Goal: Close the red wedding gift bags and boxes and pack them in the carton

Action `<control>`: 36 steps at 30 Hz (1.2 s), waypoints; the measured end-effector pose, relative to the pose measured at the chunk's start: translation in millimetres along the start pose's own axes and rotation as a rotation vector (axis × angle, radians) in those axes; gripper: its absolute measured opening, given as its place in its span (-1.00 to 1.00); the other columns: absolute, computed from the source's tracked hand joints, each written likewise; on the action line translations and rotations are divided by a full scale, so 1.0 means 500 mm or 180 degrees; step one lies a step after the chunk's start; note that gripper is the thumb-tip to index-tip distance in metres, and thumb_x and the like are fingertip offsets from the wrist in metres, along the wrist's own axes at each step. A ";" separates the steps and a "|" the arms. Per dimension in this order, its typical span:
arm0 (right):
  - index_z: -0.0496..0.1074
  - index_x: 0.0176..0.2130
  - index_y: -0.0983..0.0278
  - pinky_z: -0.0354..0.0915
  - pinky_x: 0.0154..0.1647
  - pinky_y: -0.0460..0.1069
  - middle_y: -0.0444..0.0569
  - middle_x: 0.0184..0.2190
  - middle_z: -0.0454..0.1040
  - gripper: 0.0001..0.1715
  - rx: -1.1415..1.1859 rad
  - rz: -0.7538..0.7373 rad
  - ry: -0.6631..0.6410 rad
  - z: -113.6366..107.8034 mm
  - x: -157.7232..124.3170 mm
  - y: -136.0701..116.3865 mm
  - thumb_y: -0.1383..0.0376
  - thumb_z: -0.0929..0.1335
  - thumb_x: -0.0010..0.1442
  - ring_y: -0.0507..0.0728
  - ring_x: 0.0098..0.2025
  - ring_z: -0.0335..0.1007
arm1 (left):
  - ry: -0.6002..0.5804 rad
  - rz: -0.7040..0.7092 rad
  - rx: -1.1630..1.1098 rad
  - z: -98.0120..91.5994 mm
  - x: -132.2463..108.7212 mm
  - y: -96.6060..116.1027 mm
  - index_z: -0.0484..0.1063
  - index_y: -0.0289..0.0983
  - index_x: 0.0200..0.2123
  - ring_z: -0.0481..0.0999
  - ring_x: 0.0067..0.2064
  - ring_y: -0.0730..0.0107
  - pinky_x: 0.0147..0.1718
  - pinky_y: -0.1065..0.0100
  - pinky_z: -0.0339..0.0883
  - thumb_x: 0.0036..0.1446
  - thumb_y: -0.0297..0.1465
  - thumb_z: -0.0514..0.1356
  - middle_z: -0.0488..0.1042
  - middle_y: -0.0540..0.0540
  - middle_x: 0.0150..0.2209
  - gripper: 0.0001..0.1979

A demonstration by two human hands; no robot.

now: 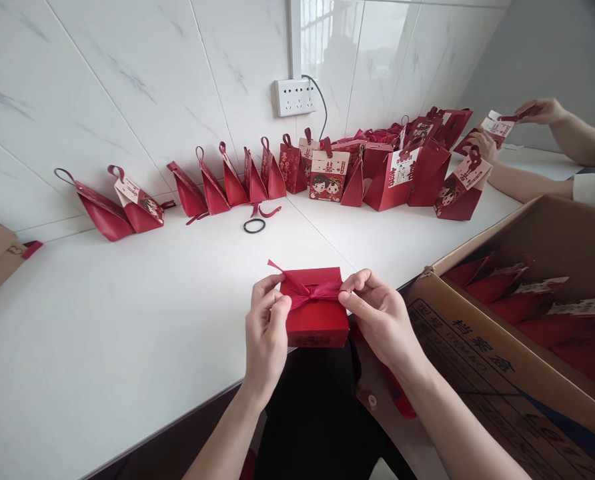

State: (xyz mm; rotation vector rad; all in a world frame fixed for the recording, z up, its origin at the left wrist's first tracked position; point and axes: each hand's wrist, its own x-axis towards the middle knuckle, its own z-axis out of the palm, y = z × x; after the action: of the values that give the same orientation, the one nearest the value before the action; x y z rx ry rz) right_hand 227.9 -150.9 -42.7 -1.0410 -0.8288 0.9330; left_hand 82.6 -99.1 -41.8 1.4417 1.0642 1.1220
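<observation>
A red gift box sits at the table's front edge, below the middle of the head view. Across its upper part runs a dark pink ribbon, knotted near the centre with one tail sticking up at the far left corner. My left hand is closed on the ribbon at the box's left side, thumb and fingers pinched together. At the right side my right hand pinches the ribbon's other end between thumb and forefinger, its remaining fingers curled. The undersides of both hands' fingers are partly hidden.
Several red gift boxes with ribbon loops line the wall. A black ring and a ribbon scrap lie before them. At right stands a cardboard carton of red boxes. Behind it, another person's hands hold a box.
</observation>
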 end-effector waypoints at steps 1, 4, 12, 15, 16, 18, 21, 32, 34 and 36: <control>0.16 -0.42 0.22 0.13 -0.46 -0.10 -0.18 -0.48 0.27 -0.71 0.0014 -0.0006 -0.0021 -0.001 0.000 -0.001 0.24 0.40 0.05 -0.01 -0.47 0.16 | 0.0010 -0.0005 0.0020 0.000 -0.001 0.001 0.20 -0.27 -0.65 0.39 -0.23 0.37 -0.52 0.46 0.29 0.12 -0.31 0.03 0.32 -0.11 -0.12 -0.67; 0.12 -0.46 0.22 0.10 -0.49 -0.10 -0.19 -0.50 0.24 -0.66 -0.0063 0.0015 -0.0106 -0.006 -0.002 -0.005 0.25 0.40 0.05 -0.02 -0.49 0.11 | 0.0128 -0.0033 0.0079 0.001 -0.006 0.005 0.26 -0.27 -0.61 0.37 -0.24 0.39 -0.50 0.47 0.31 0.14 -0.29 0.04 0.28 -0.11 -0.09 -0.69; 0.04 -0.51 0.22 0.08 -0.51 -0.09 -0.18 -0.52 0.16 -0.60 -0.0317 -0.0290 -0.0222 -0.020 -0.008 0.007 0.24 0.38 0.08 -0.01 -0.49 0.04 | 0.0396 0.0063 0.0211 0.019 -0.017 0.006 0.24 -0.28 -0.61 0.37 -0.29 0.44 -0.50 0.48 0.30 0.14 -0.33 0.02 0.29 -0.12 -0.09 -0.70; 0.06 -0.53 0.22 0.08 -0.53 -0.10 -0.18 -0.54 0.14 -0.59 -0.0504 -0.0352 -0.0202 -0.028 -0.016 -0.002 0.21 0.39 0.07 -0.01 -0.51 0.04 | 0.0162 0.0252 0.0440 0.012 -0.004 0.008 0.19 -0.28 -0.64 0.37 -0.33 0.47 -0.51 0.47 0.27 0.14 -0.34 0.02 0.33 -0.10 -0.12 -0.69; 0.08 -0.52 0.22 0.10 -0.53 -0.10 -0.19 -0.54 0.15 -0.61 -0.0562 -0.0322 -0.0230 -0.033 -0.021 -0.008 0.20 0.39 0.08 -0.01 -0.51 0.05 | -0.0031 0.0269 0.0522 0.007 0.006 0.010 0.17 -0.28 -0.65 0.38 -0.33 0.47 -0.51 0.47 0.27 0.13 -0.34 0.03 0.34 -0.09 -0.13 -0.68; 0.17 -0.49 0.23 0.15 -0.50 -0.09 -0.16 -0.51 0.21 -0.70 -0.0763 -0.0212 -0.0484 -0.048 -0.036 -0.025 0.22 0.38 0.10 -0.01 -0.49 0.11 | -0.0535 0.0230 0.0596 -0.004 0.034 0.014 0.13 -0.29 -0.66 0.41 -0.34 0.46 -0.49 0.45 0.28 0.11 -0.34 0.06 0.38 -0.09 -0.12 -0.67; 0.29 -0.43 0.25 0.19 -0.45 -0.05 -0.12 -0.52 0.30 -0.80 -0.0891 -0.0056 -0.1204 -0.078 -0.057 -0.048 0.21 0.36 0.14 0.03 -0.46 0.20 | -0.1393 0.0089 0.0444 -0.015 0.093 0.022 0.20 -0.28 -0.62 0.48 -0.28 0.38 -0.37 0.39 0.36 0.08 -0.30 0.13 0.47 -0.11 -0.13 -0.70; -0.25 0.29 0.04 0.00 0.25 0.25 0.06 0.34 -0.21 0.03 -0.1694 -0.0444 -0.1485 -0.105 -0.008 0.006 0.15 0.41 0.07 0.23 0.35 -0.24 | -0.0765 0.0679 0.1227 -0.039 0.061 0.080 0.38 -0.20 -0.17 0.33 0.11 0.18 0.12 0.11 0.19 0.12 -0.11 0.08 0.39 -0.13 0.01 -0.66; -0.29 0.29 0.06 0.01 0.24 0.27 0.10 0.33 -0.18 0.11 -0.1800 -0.0430 -0.1528 -0.094 -0.008 0.015 0.14 0.43 0.02 0.26 0.33 -0.17 | -0.1220 0.0595 0.1639 -0.052 0.025 0.076 0.37 -0.15 -0.08 0.23 0.19 0.13 0.14 0.11 0.18 0.09 -0.10 0.12 0.26 -0.11 0.14 -0.63; -0.15 0.26 0.12 0.13 0.18 0.25 0.13 0.26 0.04 0.01 -0.2018 -0.0314 -0.1364 -0.078 -0.017 0.020 0.14 0.43 0.02 0.27 0.25 0.07 | -0.1477 0.0560 0.1943 -0.061 0.012 0.067 0.33 -0.08 0.01 0.13 0.25 0.14 0.16 0.14 0.16 0.10 -0.12 0.12 0.12 -0.05 0.23 -0.59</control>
State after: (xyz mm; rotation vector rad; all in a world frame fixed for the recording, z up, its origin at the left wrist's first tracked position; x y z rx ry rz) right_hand 257.2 -169.5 -64.4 -1.3401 -1.5875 0.8355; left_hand 55.8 -92.1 -5.4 2.1813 0.9915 0.5328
